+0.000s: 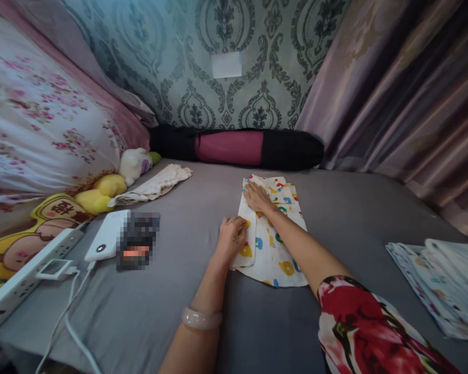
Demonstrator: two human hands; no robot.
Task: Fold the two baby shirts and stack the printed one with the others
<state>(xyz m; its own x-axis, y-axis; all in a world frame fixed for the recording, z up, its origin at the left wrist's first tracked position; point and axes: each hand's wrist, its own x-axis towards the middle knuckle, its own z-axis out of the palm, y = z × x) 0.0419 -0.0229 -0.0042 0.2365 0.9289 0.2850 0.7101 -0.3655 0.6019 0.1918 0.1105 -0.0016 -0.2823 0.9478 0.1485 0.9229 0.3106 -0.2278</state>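
Floral sleeve (366, 327) nearest the camera, on the right arm (310, 254). Left to right: white power strip (27, 278), 2 white cables (73, 336), white device (111, 234) on a grey sheet (195, 213); then left hand (232, 236), fingers curled at the left edge of a printed cloth (271, 255), cannot tell whether pinching it. Right hand (257, 198) farther up, palm down, fingers extended against the cloth's upper left, the cloth lying partly folded near the middle of the sheet, with 1 stack of folded fabric (440, 291) well apart at far right.

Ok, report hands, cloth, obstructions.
Left hand at left edge of patterned cloth. Right hand flat on far end. Cloth partly folded. Folded stack at right, apart.
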